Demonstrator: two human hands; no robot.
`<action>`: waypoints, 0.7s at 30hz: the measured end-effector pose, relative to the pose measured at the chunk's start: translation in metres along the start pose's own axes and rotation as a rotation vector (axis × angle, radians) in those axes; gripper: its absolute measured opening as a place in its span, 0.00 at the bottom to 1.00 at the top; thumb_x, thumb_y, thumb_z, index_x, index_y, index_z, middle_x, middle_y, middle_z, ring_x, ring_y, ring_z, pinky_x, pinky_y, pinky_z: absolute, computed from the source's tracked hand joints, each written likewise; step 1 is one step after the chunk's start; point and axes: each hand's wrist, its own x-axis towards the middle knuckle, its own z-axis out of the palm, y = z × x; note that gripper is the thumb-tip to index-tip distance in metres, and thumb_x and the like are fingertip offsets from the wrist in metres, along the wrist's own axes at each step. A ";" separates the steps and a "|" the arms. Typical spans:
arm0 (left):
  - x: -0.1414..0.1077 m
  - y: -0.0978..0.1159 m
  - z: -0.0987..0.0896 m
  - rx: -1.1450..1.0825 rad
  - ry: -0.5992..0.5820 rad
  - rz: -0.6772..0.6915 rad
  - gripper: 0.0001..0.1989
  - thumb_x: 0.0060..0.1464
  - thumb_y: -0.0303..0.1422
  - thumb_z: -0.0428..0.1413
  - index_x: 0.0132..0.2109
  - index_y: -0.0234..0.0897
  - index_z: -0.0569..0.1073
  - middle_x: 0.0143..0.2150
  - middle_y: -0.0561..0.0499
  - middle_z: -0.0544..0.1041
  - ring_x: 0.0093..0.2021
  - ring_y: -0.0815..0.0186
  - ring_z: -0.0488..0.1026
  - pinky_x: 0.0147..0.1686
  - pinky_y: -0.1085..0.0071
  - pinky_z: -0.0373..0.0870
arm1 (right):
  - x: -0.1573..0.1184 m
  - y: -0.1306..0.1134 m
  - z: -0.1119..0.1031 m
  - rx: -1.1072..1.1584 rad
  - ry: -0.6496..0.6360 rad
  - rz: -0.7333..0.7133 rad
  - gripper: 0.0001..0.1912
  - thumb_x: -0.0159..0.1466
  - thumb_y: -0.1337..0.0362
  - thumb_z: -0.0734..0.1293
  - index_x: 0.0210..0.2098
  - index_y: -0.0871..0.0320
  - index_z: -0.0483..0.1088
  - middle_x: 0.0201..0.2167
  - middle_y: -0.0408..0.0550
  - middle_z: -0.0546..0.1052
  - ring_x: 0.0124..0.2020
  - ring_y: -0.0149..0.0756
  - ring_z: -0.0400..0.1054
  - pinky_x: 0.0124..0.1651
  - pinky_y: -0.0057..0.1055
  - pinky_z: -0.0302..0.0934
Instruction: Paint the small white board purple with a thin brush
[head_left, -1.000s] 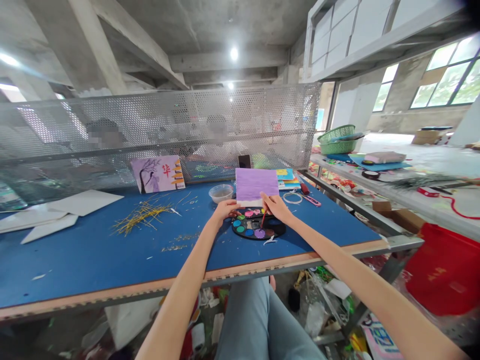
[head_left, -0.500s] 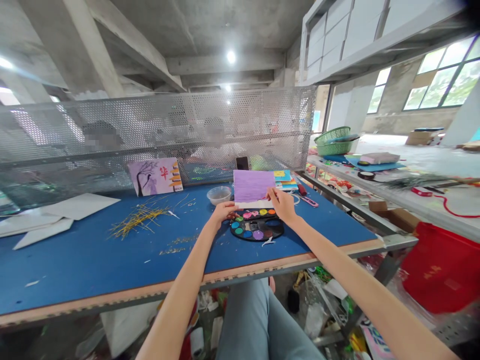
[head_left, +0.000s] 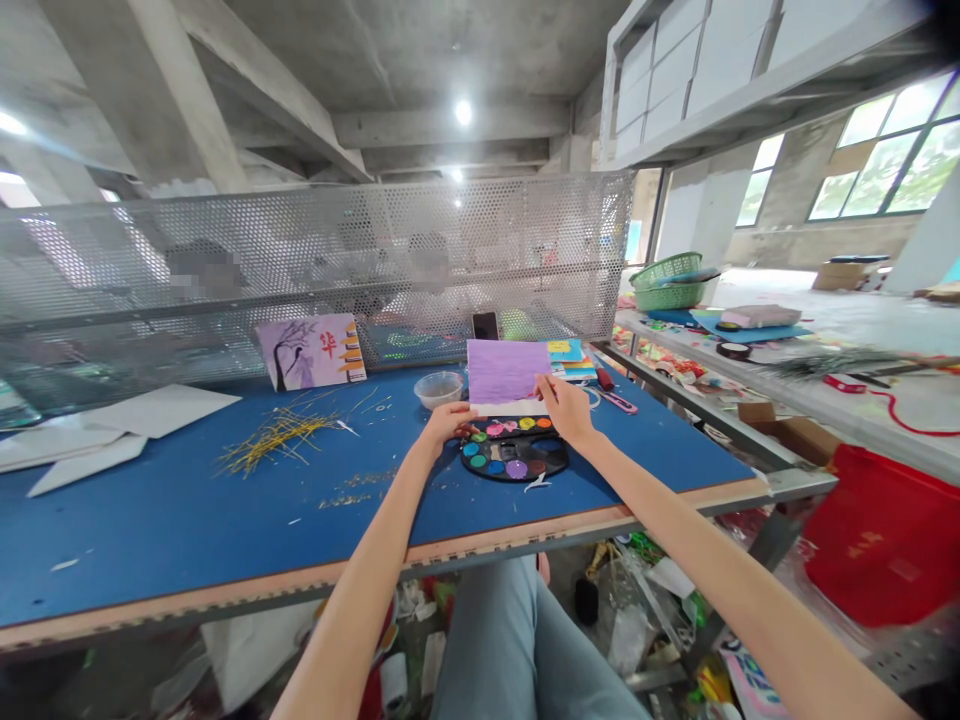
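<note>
A board [head_left: 508,372], painted purple with a white strip along its bottom, stands tilted behind a black paint palette [head_left: 517,468] with several round colours. My left hand [head_left: 450,422] pinches the board's lower left corner. At the board's lower right is my right hand [head_left: 564,408], its fingers closed round a thin brush whose tip is too small to make out. A clear plastic bowl [head_left: 438,388] sits left of the board. Further left, a finished-looking picture [head_left: 310,353] with a dark tree and a red character leans on the mesh.
Yellow stalks [head_left: 281,440] lie scattered left of centre, with white boards [head_left: 165,410] beyond. A phone [head_left: 485,326] leans on the mesh partition [head_left: 390,250]. A pink-handled tool [head_left: 619,402] lies at right. Green baskets [head_left: 669,290] stand on the side table. People show dimly behind the mesh.
My right hand has shifted very slightly at the lower right of the purple board. My left hand and the board look the same.
</note>
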 end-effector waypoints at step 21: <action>-0.002 0.000 -0.001 -0.001 0.002 0.025 0.12 0.62 0.35 0.56 0.49 0.32 0.72 0.44 0.48 0.76 0.38 0.66 0.75 0.38 0.65 0.75 | 0.001 0.003 0.001 -0.061 -0.014 -0.038 0.30 0.72 0.47 0.48 0.29 0.55 0.70 0.23 0.45 0.76 0.26 0.34 0.70 0.30 0.27 0.53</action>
